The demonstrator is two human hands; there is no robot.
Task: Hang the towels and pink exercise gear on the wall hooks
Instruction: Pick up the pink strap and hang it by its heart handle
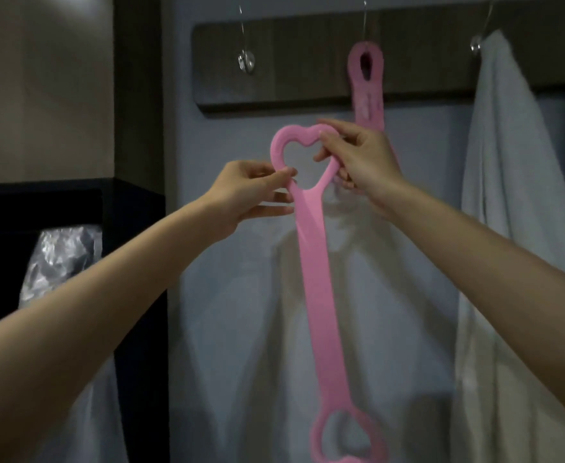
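A dark wooden hook rail [274, 66] runs across the top of the wall, and a white towel [498, 145] already hangs from the hook near its right end, with more pale cloth [358, 295] draped below the rail's middle. One pink band [365, 81] sits on the middle hook by its oval eye, its strap running down behind the right hand. The second pink stretch band [314, 269] is held up in front of the wall, below the rail's lower edge, its heart-shaped loop uppermost and a matching heart loop dangling near the bottom of the view. The free hook [246, 60] stands toward the rail's left end; to hang this band cleanly, I judge the heart loop should be kept spread flat, lifted above the hook tip, then lowered over it. The left hand [241, 195] pinches the loop's lower left side, fingers closed narrowly on it; the right hand [358, 158] is closed round the loop's right lobe.
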